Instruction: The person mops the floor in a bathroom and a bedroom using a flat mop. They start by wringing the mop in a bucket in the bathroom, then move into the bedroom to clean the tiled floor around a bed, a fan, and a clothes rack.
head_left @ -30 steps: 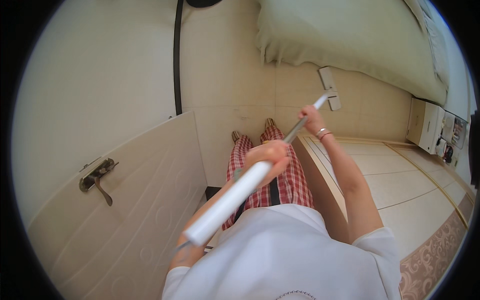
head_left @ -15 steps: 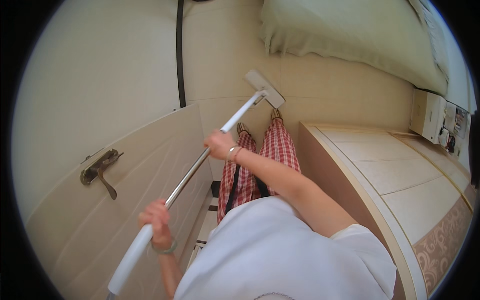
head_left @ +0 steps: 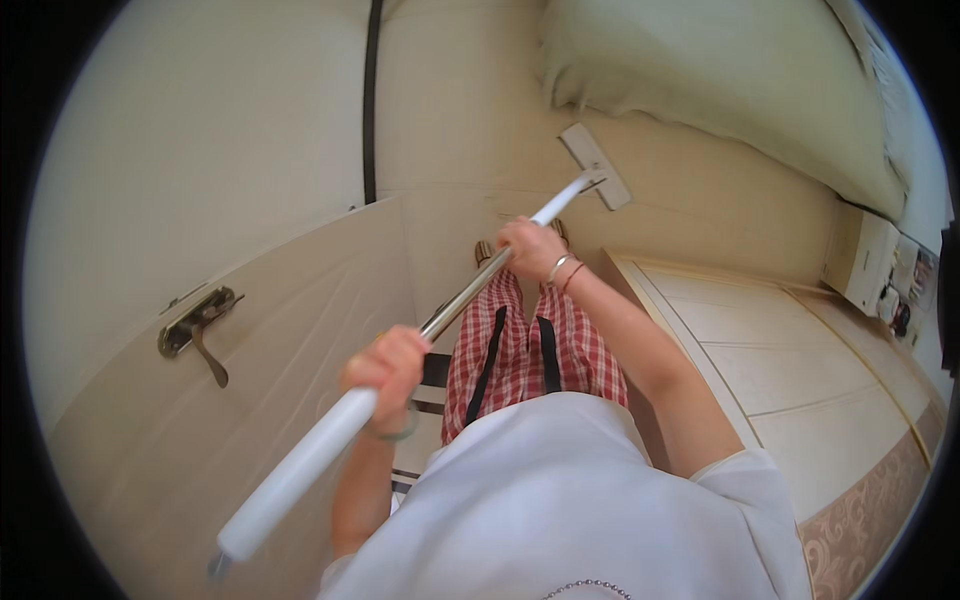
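Both of my hands grip a flat mop with a metal and white pole, held slanting from lower left to upper right. My left hand is wrapped round the pole just above its thick white handle. Farther along, my right hand closes round the pole near its white lower section. The rectangular white mop head lies on the pale floor beyond my feet, close to the hanging edge of the bed cover.
A pale door with a dark metal handle stands close on the left. On the right is a cream cabinet, with a white box holding small items behind it. The green bed cover fills the far right.
The mop head has slid to the right across the floor, nearer the bed cover. Both hands have moved right with the pole, still gripping it.
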A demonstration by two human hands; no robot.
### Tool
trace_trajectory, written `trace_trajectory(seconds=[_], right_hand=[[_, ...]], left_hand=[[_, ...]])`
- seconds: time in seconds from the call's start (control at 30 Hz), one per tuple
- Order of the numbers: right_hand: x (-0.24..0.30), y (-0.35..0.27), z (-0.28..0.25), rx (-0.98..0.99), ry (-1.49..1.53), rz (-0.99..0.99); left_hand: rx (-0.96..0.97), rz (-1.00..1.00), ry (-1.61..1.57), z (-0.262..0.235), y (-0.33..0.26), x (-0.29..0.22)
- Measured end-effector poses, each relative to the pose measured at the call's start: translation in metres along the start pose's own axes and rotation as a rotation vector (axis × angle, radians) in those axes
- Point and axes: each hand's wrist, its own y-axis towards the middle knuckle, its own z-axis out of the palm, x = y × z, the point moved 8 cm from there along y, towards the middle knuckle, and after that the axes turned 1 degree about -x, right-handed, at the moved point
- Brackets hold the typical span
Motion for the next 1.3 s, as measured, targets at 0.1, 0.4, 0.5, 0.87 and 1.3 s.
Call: trace_trajectory(seconds=[0.1,0.4,0.5,0.87,1.3], right_hand=[[-0.1,-0.032,-0.018,-0.108,-0.077,0.149],[-0.177,-0.092,0.012,-0.301,-0.117,0.232],[-0.087,-0.05,0.049,-0.171,-0.042,0.287],[0.156,0.017,0.114,-0.096,0.282,-0.066],[-0.139,-0.107,0.028,-0.158,-0.049,0.237]], left_hand=[[0.006,-0.083,-0.063,0.042,0.002,0.072],[0.184,-0.097,-0.032,0.082,-0.028,0.097],[0.229,-0.195,0.001,0.017,-0.025,0.042],[0.16,-0.105,0.408,-0.1,-0.045,-0.114],[0.151,-0.042,-0.209,0.056,-0.073,0.108]])
